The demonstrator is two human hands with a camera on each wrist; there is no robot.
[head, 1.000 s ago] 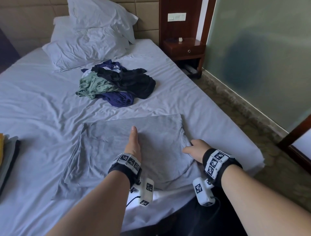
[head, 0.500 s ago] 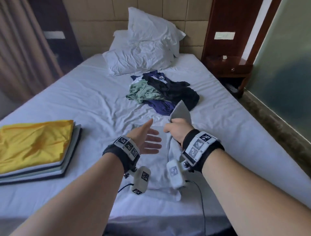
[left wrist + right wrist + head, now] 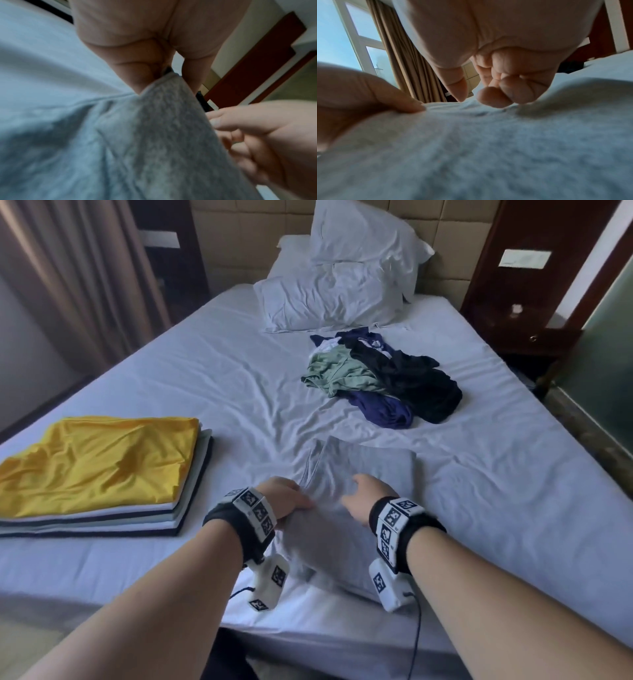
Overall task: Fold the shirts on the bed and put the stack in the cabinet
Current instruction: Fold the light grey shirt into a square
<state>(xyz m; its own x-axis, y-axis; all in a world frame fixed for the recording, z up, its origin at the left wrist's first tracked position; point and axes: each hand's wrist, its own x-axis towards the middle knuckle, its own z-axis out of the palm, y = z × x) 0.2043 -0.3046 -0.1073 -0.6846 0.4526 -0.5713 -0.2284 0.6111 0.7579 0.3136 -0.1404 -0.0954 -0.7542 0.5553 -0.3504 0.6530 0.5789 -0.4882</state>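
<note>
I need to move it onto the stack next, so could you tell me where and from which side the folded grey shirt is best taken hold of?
Probably by its two long side edges, one hand from each side. The grey shirt lies flat as a narrow folded panel running away from the person, with the left hand already pinching its left edge and the right hand resting on top.

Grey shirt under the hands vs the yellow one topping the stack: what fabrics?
Grey shirt: looks like matte heathered cotton-type knit; the left wrist view shows a flecked, slightly fuzzy surface. Yellow shirt: probably a smooth synthetic, with a sheen and soft glossy ripples. Neither is certain from looks alone.
</note>
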